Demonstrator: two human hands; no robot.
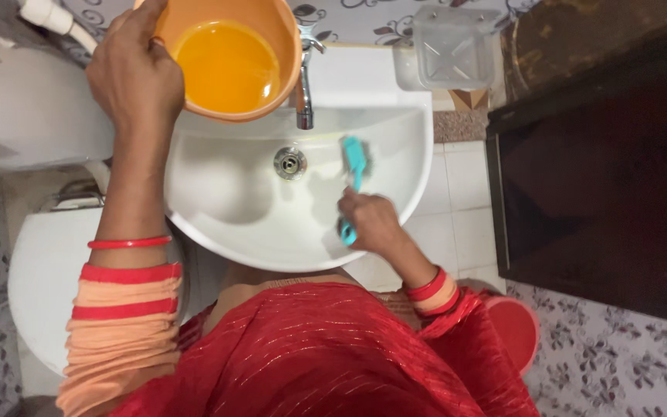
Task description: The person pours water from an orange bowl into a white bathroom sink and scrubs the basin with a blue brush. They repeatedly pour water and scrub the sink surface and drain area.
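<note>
Closest to me is the person's red garment, with striped orange-and-red sleeves and a red bangle on the left wrist. Just past the right elbow a red bucket sits on the patterned floor, and on the other side a white toilet stands beside the basin.

The right hand is down inside the white washbasin, its fingers wrapped tight around the lower end of a teal brush. The brush handle runs up from the fist, and its head lies against the inner wall of the bowl, to the right of the metal drain. The brush is clearly touching the porcelain; I cannot make out the bristles themselves.

The left hand is raised higher, over the left rim of the basin. It grips the edge of an orange mug, thumb hooked over the rim and fingers clamped on the outer side. The mug is tipped toward the camera so its inside shows, bright and glossy; whether there is liquid in it I cannot tell. It hangs just left of the chrome tap, nearly touching it.

Behind the tap, a clear plastic box rests on the back ledge by the floral wall, and a dark door fills the right side
</note>
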